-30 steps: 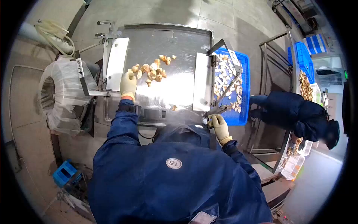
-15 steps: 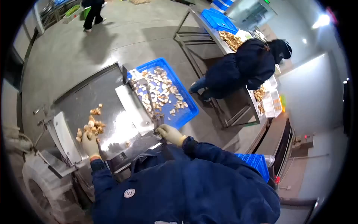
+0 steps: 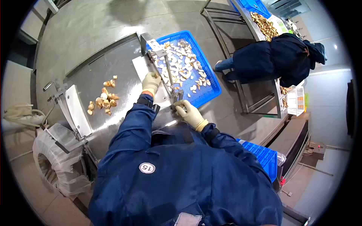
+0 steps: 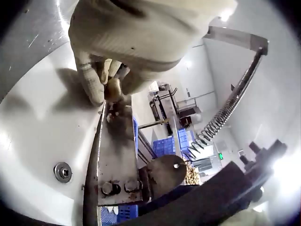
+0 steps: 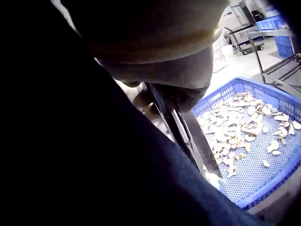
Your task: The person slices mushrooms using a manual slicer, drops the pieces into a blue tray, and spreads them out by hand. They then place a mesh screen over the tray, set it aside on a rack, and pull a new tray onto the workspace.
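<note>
My gloved left hand (image 3: 151, 83) is over the white board (image 3: 140, 66) at the table's right side. In the left wrist view its fingers pinch a small brownish mushroom piece (image 4: 113, 89) right at the edge of a metal plate (image 4: 117, 146). My gloved right hand (image 3: 191, 115) grips the near end of the cutter's lever (image 3: 169, 71); the right wrist view shows it curled over a dark metal bar (image 5: 171, 115). Several whole mushrooms (image 3: 105, 100) lie on the metal table (image 3: 124, 64). Beyond the cutter, a blue basket (image 3: 214, 83) holds sliced mushrooms (image 3: 184, 67).
A second white board (image 3: 77, 111) is fixed at the table's left side. A coil spring (image 4: 225, 110) hangs by the cutter. To the right, a person in dark blue (image 3: 271, 60) stands at a table with more mushrooms (image 3: 264, 26). A plastic-wrapped round object (image 3: 56, 162) stands at lower left.
My left hand has left the mushroom pile and moved right to the cutter, now with a mushroom piece. My right hand stays at the lever. The head view has swung rightward.
</note>
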A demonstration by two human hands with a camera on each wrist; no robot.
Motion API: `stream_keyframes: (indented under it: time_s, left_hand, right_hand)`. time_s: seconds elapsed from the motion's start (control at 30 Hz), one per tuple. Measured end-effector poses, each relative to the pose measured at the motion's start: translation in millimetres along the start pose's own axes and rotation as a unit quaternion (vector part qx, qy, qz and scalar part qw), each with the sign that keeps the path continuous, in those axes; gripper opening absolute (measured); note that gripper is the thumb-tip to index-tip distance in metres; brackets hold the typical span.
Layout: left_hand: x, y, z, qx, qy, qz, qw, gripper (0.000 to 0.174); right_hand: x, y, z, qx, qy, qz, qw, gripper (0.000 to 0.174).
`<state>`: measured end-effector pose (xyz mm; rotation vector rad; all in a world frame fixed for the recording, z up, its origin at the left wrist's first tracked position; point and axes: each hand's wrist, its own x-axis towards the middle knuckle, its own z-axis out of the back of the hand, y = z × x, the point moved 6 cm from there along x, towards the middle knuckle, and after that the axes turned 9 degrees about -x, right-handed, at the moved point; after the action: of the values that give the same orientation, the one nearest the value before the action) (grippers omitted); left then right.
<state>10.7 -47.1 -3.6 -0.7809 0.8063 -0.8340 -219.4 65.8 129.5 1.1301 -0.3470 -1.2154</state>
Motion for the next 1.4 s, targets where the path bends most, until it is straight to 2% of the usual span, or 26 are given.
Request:
stream_keyframes:
  time_s: [0.1,0.13,0.23,0.3,0.37,0.43,0.47,0.5,0.57,0.6,0.63,0.67,0.7,0.77,0.83,0.87,0.9,0.97,1.03,1.07,1.1,1.17,1.23,1.3,1.37,1.4]
  left_hand:
    - [7,9,-6,-0.075,0.033,0.057,0.995,0.032]
    - [11,10,-5,-0.056,0.005,0.021,0.998,0.027]
    - [8,11,-1,-0.141,0.027,0.058,0.988,0.022]
    - [-4,-11,12,-0.106,0.015,0.049,0.993,0.019]
    - [-2,-12,13,-0.092,0.009,0.039,0.995,0.017]
    - [1,-6,9,-0.099,0.014,0.029,0.995,0.016]
    - [-7,-20,17,-0.001,-0.018,-0.040,0.999,0.017]
    - [-4,-10,11,-0.034,0.003,-0.015,0.999,0.017]
    - [8,13,0,-0.106,0.038,0.034,0.993,0.018]
    - [-1,-10,13,-0.020,-0.016,-0.012,1.000,0.018]
    - [-2,-13,13,-0.004,-0.030,-0.052,0.998,0.016]
    - [-2,-10,13,-0.043,-0.008,-0.018,0.999,0.017]
    - [-2,-8,10,-0.081,0.017,0.015,0.996,0.017]
    - [6,-14,10,-0.038,-0.011,-0.016,0.999,0.018]
    - [2,-10,12,0.045,-0.001,-0.031,0.999,0.019]
    - [-3,-19,17,0.025,-0.003,-0.028,0.999,0.019]
    - [-9,-25,20,0.004,-0.005,-0.025,1.000,0.020]
    - [-5,-18,16,0.033,-0.012,-0.028,0.999,0.018]
    - [3,-4,8,-0.001,-0.028,-0.055,0.998,0.018]
    - [6,1,5,-0.017,-0.017,-0.034,0.999,0.018]
    - [7,3,2,-0.032,-0.006,-0.014,0.999,0.019]
    - [10,-9,6,0.023,-0.031,-0.050,0.998,0.019]
    - [4,-9,8,0.039,-0.015,-0.047,0.998,0.017]
    - [-2,-20,13,0.058,-0.035,-0.093,0.993,0.019]
    - [-1,-21,16,0.033,0.023,-0.033,0.999,0.020]
    - [0,-21,17,0.019,0.051,-0.003,0.999,0.021]
  right_hand:
    - [0,2,3,0.027,-0.003,0.007,1.000,0.026]
    - [-1,4,2,0.044,0.000,0.005,0.999,0.026]
    - [2,2,2,0.025,-0.007,0.016,1.000,0.026]
    - [3,15,8,0.029,-0.003,-0.019,0.999,0.025]
    - [2,54,24,0.034,0.005,-0.082,0.996,0.025]
    - [11,76,35,0.053,-0.016,-0.024,0.998,0.024]
    - [14,84,38,0.063,-0.015,-0.029,0.997,0.023]
    - [16,91,40,0.073,-0.015,-0.032,0.997,0.023]
    - [14,67,28,0.100,0.017,-0.032,0.994,0.022]
    - [9,38,16,0.080,0.014,-0.053,0.995,0.023]
    - [8,1,0,0.103,0.055,-0.045,0.992,0.025]
    - [6,-25,-9,0.060,0.060,-0.026,0.996,0.025]
    - [6,-19,-9,0.017,0.063,-0.007,0.998,0.026]
    - [13,-12,-4,-0.004,0.061,-0.026,0.998,0.025]
    - [8,39,15,0.122,0.042,-0.096,0.987,0.024]
    - [10,64,26,0.111,0.010,-0.031,0.993,0.022]
    - [12,67,27,0.165,0.008,-0.037,0.986,0.021]
    - [11,64,24,0.097,0.032,-0.035,0.994,0.022]
    - [7,1,-1,0.065,0.075,-0.047,0.994,0.023]
    - [6,-34,-14,0.033,0.073,-0.007,0.997,0.023]
    - [7,-20,-11,0.039,0.095,-0.001,0.995,0.024]
    - [15,0,-1,-0.030,0.053,0.012,0.998,0.022]
    - [9,48,18,0.098,0.033,-0.045,0.994,0.019]
    - [13,65,29,0.062,0.005,0.006,0.998,0.017]
    - [14,58,22,0.022,-0.025,0.066,0.997,0.016]
    - [8,33,11,0.018,0.027,-0.037,0.999,0.017]
